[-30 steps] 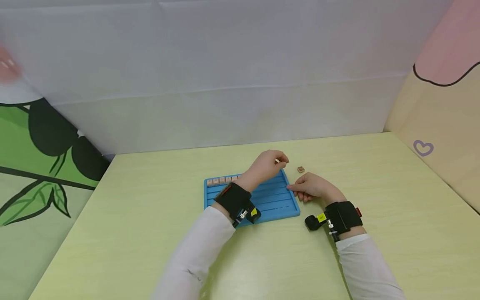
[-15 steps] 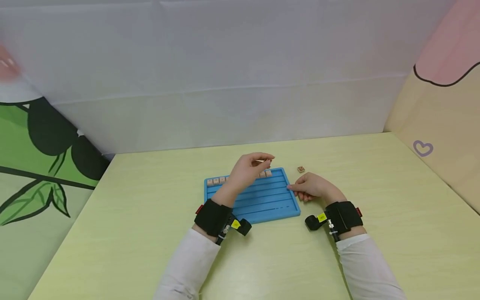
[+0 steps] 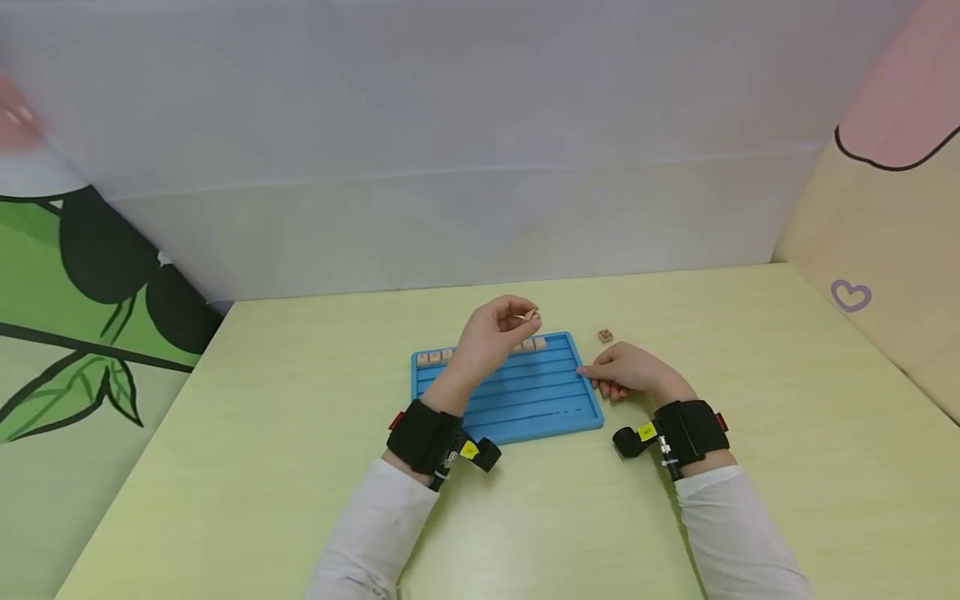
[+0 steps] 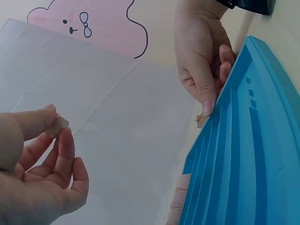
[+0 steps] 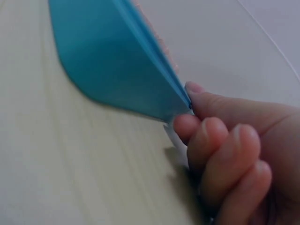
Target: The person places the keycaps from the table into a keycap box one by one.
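My left hand [image 3: 487, 342] is raised over the far part of a blue ridged tray [image 3: 532, 404]. Between its thumb and fingertips it pinches a small wooden block [image 4: 58, 126], pale and angular in the left wrist view. Along the tray's far groove runs a row of similar wooden blocks [image 3: 540, 342], its middle covered by the left hand. My right hand [image 3: 633, 371] grips the tray's right edge, thumb on top and index finger below, as the right wrist view shows; its other fingers are curled.
One loose wooden block [image 3: 605, 335] with a dark reddish mark lies on the table [image 3: 225, 467] just beyond the tray's right side. A white cloth wall [image 3: 450, 233] stands behind the table, and printed panels flank it.
My left hand has drawn back leftward from the tray's far right corner, uncovering blocks at the row's right end, then tilted its pinched block into view. The right hand keeps its place.
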Demonstrator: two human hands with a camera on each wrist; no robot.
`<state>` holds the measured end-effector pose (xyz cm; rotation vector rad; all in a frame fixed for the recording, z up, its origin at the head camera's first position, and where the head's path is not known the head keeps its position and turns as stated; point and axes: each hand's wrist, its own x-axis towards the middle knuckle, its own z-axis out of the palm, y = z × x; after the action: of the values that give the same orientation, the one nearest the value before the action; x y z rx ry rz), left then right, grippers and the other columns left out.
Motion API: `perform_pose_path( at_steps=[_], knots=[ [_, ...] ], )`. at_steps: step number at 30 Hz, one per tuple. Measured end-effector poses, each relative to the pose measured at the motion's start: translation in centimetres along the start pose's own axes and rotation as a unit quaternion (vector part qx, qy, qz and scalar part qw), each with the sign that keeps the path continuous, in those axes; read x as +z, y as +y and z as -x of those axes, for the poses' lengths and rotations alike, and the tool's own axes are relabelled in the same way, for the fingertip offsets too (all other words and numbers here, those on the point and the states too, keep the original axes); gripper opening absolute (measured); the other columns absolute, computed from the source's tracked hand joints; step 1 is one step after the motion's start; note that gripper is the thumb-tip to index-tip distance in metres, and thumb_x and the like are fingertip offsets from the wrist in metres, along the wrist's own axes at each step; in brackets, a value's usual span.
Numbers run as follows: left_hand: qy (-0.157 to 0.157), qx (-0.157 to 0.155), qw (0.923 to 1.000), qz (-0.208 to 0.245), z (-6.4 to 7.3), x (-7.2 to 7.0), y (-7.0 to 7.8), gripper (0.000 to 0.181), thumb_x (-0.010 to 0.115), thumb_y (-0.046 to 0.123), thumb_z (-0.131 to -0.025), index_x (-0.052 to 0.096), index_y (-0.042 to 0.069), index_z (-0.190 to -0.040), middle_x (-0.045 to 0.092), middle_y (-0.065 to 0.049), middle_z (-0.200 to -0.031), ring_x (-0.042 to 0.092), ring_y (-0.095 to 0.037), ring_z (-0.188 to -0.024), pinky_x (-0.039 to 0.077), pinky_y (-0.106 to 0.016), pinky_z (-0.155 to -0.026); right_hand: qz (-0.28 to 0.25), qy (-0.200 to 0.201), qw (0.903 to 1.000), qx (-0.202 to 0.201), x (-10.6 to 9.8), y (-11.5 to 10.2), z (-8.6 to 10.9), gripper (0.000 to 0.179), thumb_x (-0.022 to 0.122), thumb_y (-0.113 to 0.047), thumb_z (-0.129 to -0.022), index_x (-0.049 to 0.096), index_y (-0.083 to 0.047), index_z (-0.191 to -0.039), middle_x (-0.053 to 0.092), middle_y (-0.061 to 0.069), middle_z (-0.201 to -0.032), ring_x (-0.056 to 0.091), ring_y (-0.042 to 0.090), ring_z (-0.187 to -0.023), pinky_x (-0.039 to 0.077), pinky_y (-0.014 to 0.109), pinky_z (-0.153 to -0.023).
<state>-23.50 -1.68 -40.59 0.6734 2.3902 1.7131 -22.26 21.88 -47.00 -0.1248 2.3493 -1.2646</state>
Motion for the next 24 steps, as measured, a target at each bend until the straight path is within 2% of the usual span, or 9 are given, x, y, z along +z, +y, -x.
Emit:
perform_pose_path(
  at_steps=[4, 8, 14, 20, 24],
  knots=[
    [-0.007, 0.022, 0.9997, -0.001, 0.1, 0.0, 0.3, 0.026, 0.061, 0.017, -0.093, 0.063, 0.007, -0.117, 0.064, -0.010, -0.109, 0.061, -0.022, -0.097, 0.051, -0.040, -0.084, 0.003, 0.002, 1.0000, -0.001, -0.1, -0.1, 0.1, 0.037, 0.055, -0.028, -0.096, 0.061, -0.008, -0.065, 0.049, -0.005, -0.051, 0.043, 0.006, -0.044, 0.036, 0.019, -0.046],
    [-0.014, 0.041, 0.9991, -0.005, 0.3, 0.1, 0.7, 0.025, 0.060, 0.018, -0.093, 0.064, 0.007, -0.116, 0.065, -0.011, -0.108, 0.061, -0.021, -0.100, 0.051, -0.031, -0.083, 0.009, 0.002, 0.9999, -0.005, -0.1, -0.1, 0.2, 0.037, 0.056, -0.028, -0.096, 0.061, -0.008, -0.066, 0.050, -0.004, -0.051, 0.044, 0.006, -0.043, 0.036, 0.019, -0.046],
    [-0.024, 0.040, 0.9989, -0.010, 0.5, 0.1, 1.2, 0.025, 0.059, 0.018, -0.094, 0.063, 0.006, -0.116, 0.064, -0.011, -0.111, 0.061, -0.022, -0.101, 0.051, -0.029, -0.081, 0.007, 0.000, 1.0000, -0.003, -0.2, -0.1, 0.2, 0.038, 0.056, -0.029, -0.096, 0.061, -0.008, -0.065, 0.050, -0.005, -0.052, 0.044, 0.005, -0.044, 0.036, 0.019, -0.046],
    [-0.053, 0.053, 0.9972, -0.005, 0.7, 0.3, 1.4, 0.023, 0.061, 0.013, -0.092, 0.062, 0.003, -0.113, 0.064, -0.016, -0.113, 0.063, -0.023, -0.099, 0.052, -0.027, -0.081, 0.001, -0.001, 1.0000, 0.000, 0.0, -0.1, 0.1, 0.039, 0.055, -0.029, -0.096, 0.059, -0.009, -0.063, 0.051, -0.005, -0.052, 0.044, 0.005, -0.044, 0.036, 0.019, -0.046],
    [-0.057, 0.056, 0.9968, -0.004, 1.0, 0.3, 1.4, 0.026, 0.061, 0.011, -0.092, 0.062, 0.004, -0.117, 0.065, -0.014, -0.112, 0.064, -0.021, -0.091, 0.053, -0.031, -0.080, 0.001, -0.001, 1.0000, -0.005, 0.2, 0.0, 0.1, 0.038, 0.056, -0.029, -0.096, 0.059, -0.009, -0.063, 0.051, -0.005, -0.052, 0.045, 0.005, -0.043, 0.036, 0.019, -0.046]
  ],
)
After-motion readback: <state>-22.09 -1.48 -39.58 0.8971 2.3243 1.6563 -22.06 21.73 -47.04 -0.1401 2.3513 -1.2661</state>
